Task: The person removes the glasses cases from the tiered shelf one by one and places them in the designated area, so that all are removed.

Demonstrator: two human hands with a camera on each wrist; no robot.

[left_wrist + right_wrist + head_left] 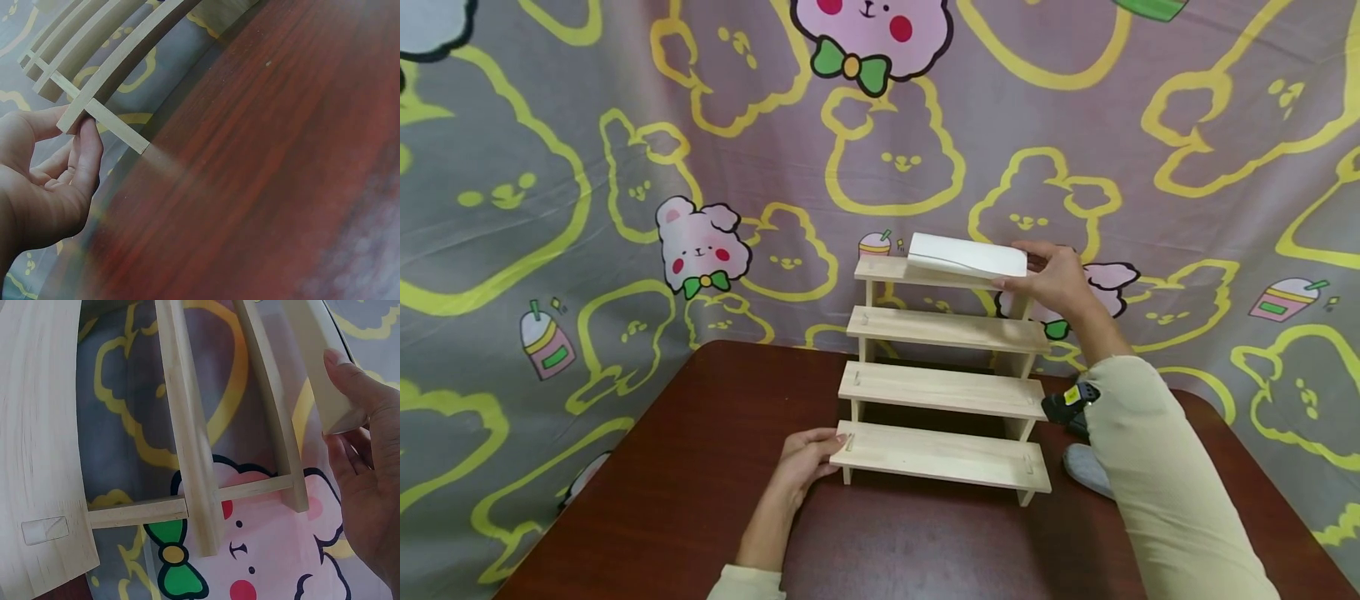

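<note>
white box (967, 255) sits on the top step of the wooden rack (942, 392), toward its right end, one long edge tipped up a bit so it doesn't look fully flat yet. right hand (1057, 279) holds the box's right end, thumb on top and fingers (350, 384) curled round the end and underside, so it's gripped, not let go. in the right wrist view the box corner (334, 394) is seen against the fingertips w/ the rack slats running past below.

left hand (806, 458) is down at the rack's lowest step, left end, fingers (87, 153) straight and pressed against the underside and edge of the board, thumb on the other side; looks like steadying the rack rather than gripping hard.

progress, as i read it: box is already up at the top step, so the placing is mostly done; what's left is settling it flat and letting go w/ both hands. the other 3 steps carry nothing.

rack stands on a dark red table (700, 500), near the back edge, w/ a cartoon-print cloth (587, 167) hung behind. a grey thing (1086, 471) lies on the table by the right sleeve, can't tell what.
</note>
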